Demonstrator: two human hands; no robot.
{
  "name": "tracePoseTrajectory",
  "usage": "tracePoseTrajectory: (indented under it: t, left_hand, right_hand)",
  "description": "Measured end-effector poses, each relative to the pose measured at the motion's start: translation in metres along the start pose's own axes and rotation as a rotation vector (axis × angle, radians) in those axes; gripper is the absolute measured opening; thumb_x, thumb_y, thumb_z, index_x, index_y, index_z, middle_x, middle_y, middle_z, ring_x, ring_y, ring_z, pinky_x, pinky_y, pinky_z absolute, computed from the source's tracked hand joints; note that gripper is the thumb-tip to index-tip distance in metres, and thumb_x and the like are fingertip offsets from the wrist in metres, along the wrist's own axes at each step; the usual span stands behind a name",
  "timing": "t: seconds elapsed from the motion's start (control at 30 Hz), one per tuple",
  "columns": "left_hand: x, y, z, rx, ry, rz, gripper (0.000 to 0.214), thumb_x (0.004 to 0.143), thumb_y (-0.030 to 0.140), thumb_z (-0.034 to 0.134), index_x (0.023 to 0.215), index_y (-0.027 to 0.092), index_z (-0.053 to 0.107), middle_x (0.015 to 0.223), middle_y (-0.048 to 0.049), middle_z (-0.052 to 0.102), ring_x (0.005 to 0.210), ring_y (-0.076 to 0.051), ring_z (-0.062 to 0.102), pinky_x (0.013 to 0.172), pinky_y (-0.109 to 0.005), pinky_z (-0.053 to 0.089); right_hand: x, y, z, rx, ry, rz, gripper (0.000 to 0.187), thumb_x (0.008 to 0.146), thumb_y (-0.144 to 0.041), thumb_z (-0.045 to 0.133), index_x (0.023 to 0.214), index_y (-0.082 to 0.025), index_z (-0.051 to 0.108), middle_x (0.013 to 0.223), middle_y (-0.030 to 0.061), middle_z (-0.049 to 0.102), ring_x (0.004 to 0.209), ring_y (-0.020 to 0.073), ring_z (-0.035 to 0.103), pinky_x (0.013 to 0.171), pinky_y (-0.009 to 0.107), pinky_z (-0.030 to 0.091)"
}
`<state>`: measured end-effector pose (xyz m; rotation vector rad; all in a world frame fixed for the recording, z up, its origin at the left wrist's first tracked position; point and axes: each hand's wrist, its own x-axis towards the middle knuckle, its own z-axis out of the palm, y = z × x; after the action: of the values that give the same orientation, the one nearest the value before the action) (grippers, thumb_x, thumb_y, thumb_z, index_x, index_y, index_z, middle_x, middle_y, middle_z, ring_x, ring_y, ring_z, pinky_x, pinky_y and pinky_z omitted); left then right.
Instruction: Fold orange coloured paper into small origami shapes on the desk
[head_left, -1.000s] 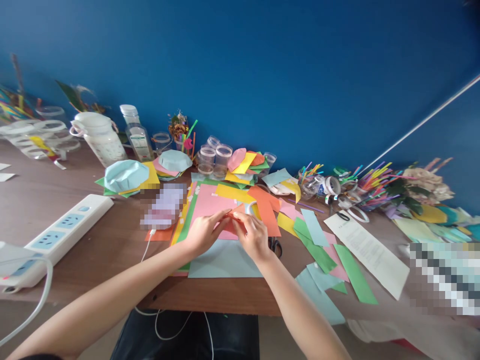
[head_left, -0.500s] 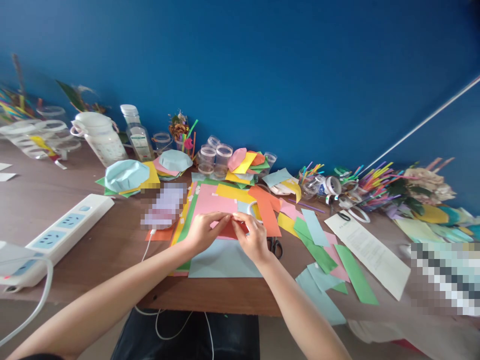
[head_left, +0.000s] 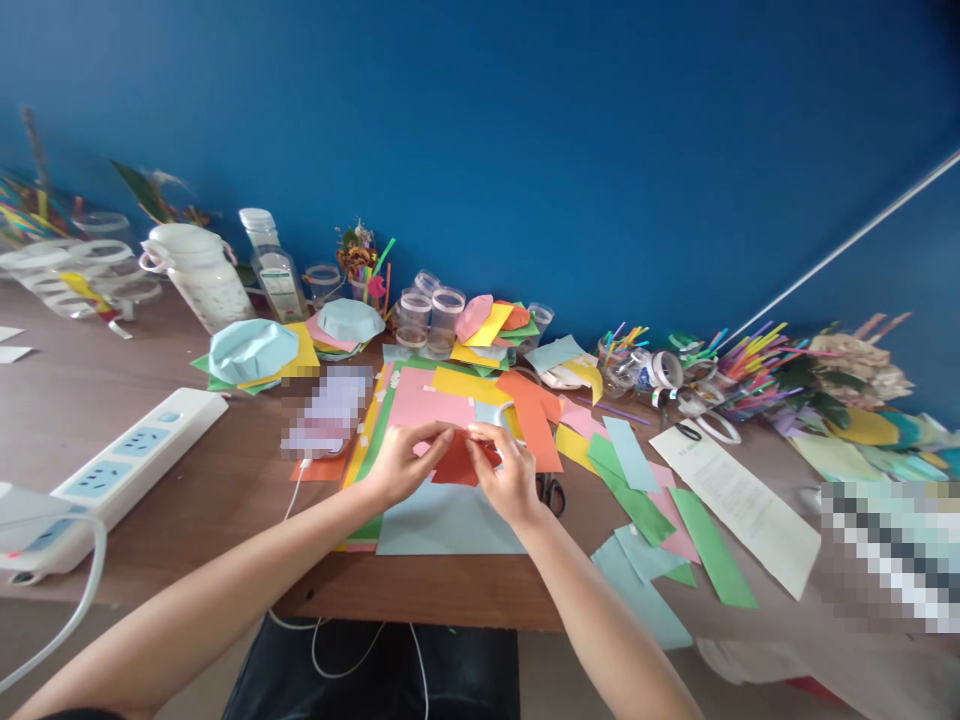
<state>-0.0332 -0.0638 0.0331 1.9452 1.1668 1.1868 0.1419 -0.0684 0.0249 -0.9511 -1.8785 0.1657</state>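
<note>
The left hand [head_left: 401, 462] and right hand [head_left: 510, 482] have drawn slightly apart, baring more of the red-orange paper [head_left: 456, 465]. It hangs at centre frame, over a pale blue card [head_left: 442, 525] on the wooden bench [head_left: 420, 590]. The fingers [head_left: 480, 432] of both hands pinch its top edge.
</note>
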Motion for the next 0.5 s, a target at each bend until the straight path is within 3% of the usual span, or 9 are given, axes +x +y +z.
tracePoseTrajectory:
  t: [0.5]
  left_hand:
    - [-0.0015, 0.0019, 0.0018, 0.127, 0.109, -0.008, 0.018, 0.082, 0.025, 0.053, 0.078, 0.018, 0.069, 0.064, 0.0019, 0.068, 0.057, -0.010, 0.060, 0.049, -0.015, 0.044]
  right_hand:
    - [0.0007, -0.0020, -0.0011, 0.007, -0.029, 0.015, 0.022, 0.087, -0.021, 0.054, 0.109, -0.024, 0.057, 0.091, 0.0025, 0.069, 0.085, 0.0155, 0.066, 0.078, 0.029, 0.055]
